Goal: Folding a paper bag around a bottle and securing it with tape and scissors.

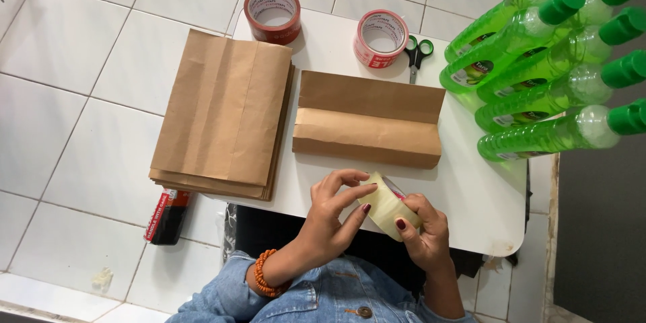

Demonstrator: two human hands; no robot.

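My right hand (425,235) grips a roll of clear tape (386,207) at the near edge of the white table (484,208). My left hand (331,219) rests its fingertips on the top of the same roll, thumb and forefinger pinching at its surface. An orange bead bracelet (264,274) circles my left wrist. Just beyond the hands lies a folded brown paper package (367,121), flat on the table.
A stack of brown paper bags (222,114) overhangs the table's left side. Two red-and-white tape rolls (272,12) (381,37) and green-handled scissors (417,54) lie at the far edge. Several green bottles (538,87) crowd the right side. A dark red packet (166,215) lies on the tiled floor.
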